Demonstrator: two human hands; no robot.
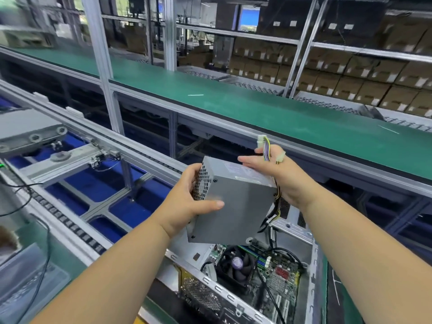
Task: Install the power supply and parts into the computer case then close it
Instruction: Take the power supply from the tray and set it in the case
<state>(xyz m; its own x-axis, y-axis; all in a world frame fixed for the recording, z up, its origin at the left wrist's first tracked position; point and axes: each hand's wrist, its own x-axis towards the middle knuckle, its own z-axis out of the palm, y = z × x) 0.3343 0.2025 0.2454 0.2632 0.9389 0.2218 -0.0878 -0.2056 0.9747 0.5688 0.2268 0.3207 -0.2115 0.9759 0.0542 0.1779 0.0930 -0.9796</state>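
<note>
Power supply (236, 197), boxy grey sheet metal with perforated honeycomb end, tilted above open steel computer case (311, 258), left hand (189, 202) clasping its perforated end, right hand (278, 169) gripping the far edge and bundled wires (266, 150).

The computer case (245, 281) lies open at the bench's near edge, its top free for reaching in. Inside, the CPU fan (236, 268) and black cables (275, 253) crowd the motherboard (278, 281). The power supply (233, 202), held tilted just above the case's far end, and its dangling wire bundle (272, 213) block that end. Left of the case runs the conveyor rail (77, 230).
</note>
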